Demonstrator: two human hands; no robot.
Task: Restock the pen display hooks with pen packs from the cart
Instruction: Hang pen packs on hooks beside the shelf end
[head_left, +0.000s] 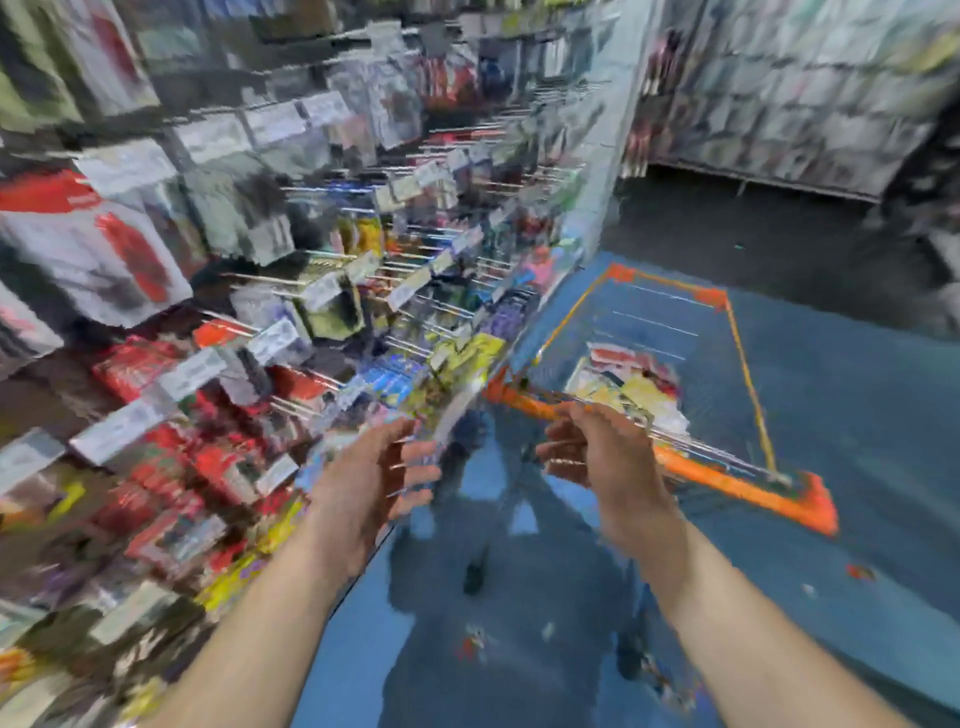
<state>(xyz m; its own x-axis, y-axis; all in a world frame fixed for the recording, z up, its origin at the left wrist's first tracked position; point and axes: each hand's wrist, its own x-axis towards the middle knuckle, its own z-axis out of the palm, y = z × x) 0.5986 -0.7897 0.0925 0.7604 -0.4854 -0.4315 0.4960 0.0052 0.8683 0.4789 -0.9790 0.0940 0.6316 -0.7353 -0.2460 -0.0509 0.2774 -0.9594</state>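
The whole view is blurred by motion. The pen display hooks (415, 291) fill the left side, hung with many coloured packs and white price tags. To the right stands the cart (743, 358) with an orange rim and handle, and a pile of pen packs (636, 387) lies in it. My left hand (363, 483) is raised near the lower hooks with fingers loosely curled; something pale and blurred lies by its fingertips, and I cannot tell whether it grips it. My right hand (597, 457) hovers in front of the cart handle with fingers loosely curled, nothing visible in them.
Blue carpet (857, 415) covers the aisle floor around and beyond the cart. Another wall of shelved goods (789, 93) stands at the far right. My legs and shoes (475, 571) show below the hands, close to the foot of the display.
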